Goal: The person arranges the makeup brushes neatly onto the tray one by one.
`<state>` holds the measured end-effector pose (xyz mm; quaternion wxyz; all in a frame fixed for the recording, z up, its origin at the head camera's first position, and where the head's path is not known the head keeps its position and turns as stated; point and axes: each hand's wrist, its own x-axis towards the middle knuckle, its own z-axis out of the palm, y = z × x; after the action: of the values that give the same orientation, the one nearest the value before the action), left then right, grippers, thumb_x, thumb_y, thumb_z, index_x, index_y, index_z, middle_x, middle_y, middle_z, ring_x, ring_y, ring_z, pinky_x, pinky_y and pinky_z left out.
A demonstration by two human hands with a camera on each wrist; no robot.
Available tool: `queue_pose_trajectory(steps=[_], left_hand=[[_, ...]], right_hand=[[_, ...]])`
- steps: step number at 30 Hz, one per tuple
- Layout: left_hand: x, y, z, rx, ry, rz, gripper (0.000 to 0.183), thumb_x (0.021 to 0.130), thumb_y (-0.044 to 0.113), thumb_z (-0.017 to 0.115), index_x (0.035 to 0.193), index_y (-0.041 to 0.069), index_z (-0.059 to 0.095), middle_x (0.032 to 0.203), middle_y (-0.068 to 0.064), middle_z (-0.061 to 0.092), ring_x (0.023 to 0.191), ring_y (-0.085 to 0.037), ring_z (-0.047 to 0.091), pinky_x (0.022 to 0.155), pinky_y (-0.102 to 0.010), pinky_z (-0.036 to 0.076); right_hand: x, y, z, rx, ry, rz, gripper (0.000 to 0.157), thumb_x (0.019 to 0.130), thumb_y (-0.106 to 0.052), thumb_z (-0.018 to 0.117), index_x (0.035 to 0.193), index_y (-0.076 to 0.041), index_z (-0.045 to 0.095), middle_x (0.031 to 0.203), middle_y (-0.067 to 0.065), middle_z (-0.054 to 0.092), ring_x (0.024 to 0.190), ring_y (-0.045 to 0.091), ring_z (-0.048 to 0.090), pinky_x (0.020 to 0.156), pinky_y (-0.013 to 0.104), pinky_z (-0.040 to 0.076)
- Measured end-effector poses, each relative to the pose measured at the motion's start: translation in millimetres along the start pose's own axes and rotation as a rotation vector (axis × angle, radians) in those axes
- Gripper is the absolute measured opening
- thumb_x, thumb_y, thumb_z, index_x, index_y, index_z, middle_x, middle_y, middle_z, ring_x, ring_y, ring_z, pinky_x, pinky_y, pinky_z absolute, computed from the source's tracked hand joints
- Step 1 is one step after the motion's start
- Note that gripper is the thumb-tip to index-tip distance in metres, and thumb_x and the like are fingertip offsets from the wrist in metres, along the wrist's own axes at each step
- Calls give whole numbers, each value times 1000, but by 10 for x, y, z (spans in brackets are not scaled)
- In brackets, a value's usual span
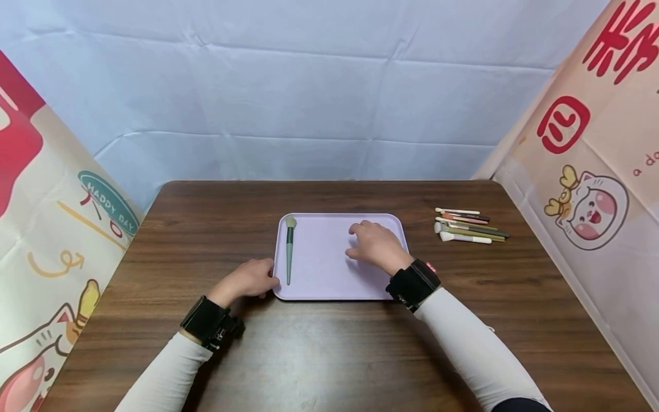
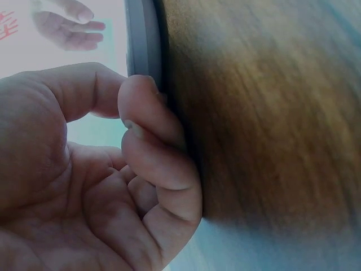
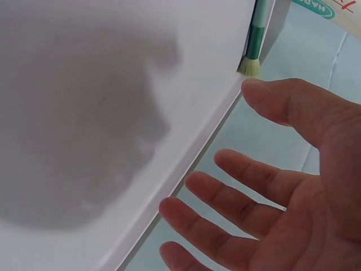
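Observation:
A pale lilac tray (image 1: 324, 260) lies on the table. Along its left side rests one makeup brush (image 1: 289, 249), green-handled with light bristles pointing toward the far edge. My left hand (image 1: 250, 278) holds the tray by its near left corner; in the left wrist view, the curled fingers (image 2: 161, 152) and thumb meet at the rim. Over the right half of the tray hovers my right hand (image 1: 378, 246), its fingers spread and slightly bent with nothing in them. Its shadow falls on the tray surface (image 3: 84, 130) in the right wrist view.
To the right of the tray, several makeup brushes (image 1: 465, 226) lie in a loose bunch on the brown wooden table (image 1: 329, 355). A pale blue cloth (image 1: 309, 103) hangs behind the table, and printed cloths (image 1: 592, 143) hang at both sides.

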<state>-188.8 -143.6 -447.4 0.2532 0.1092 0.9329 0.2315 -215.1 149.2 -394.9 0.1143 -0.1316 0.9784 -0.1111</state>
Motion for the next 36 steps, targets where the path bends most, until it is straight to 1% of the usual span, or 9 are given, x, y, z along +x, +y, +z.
queue_pose_trajectory(steps=[5,8,13,21,26,31,36], left_hand=[[4,-15,-1,2,4,8,9,93,16,60,94,7,58,67,-4,63,59,-16,61,63,-29,44],[4,-17,-3,5,7,12,9,93,16,60,93,7,58,66,-4,63,58,-15,61,63,-29,45],[4,-21,-5,10,11,16,9,93,16,60,93,7,58,66,-3,63,58,-15,61,63,-29,45],[5,-21,-4,14,16,19,9,92,16,60,91,8,58,65,-3,63,58,-15,61,64,-29,45],[8,-21,1,14,19,20,9,91,16,60,91,8,58,65,-3,63,58,-15,61,63,-29,45],[9,-25,10,11,20,20,9,91,16,61,92,7,58,67,-3,63,58,-15,61,62,-29,45],[8,-25,15,5,23,16,9,92,16,61,92,7,58,66,-4,63,58,-15,61,61,-29,44]], right_hand=[[-47,92,-19,-5,5,22,55,89,-34,73,135,-6,60,136,17,59,123,35,57,103,49,44],[-76,168,-33,-11,13,21,56,89,-33,73,136,-4,59,138,19,59,125,37,56,104,51,44],[-123,314,-49,-29,21,26,59,90,-34,72,139,-4,57,140,21,57,129,39,54,104,54,44],[-206,557,-86,-16,15,101,61,93,-35,70,143,-5,53,145,23,53,130,43,51,103,59,42],[-271,680,-115,-9,34,126,61,93,-34,68,143,-3,52,143,25,53,129,44,52,101,58,43],[-340,792,-139,4,50,132,60,94,-33,68,142,0,53,140,27,53,128,46,51,101,59,42],[-387,901,-147,11,68,128,59,93,-31,70,139,3,54,136,29,56,125,46,52,104,61,38]])
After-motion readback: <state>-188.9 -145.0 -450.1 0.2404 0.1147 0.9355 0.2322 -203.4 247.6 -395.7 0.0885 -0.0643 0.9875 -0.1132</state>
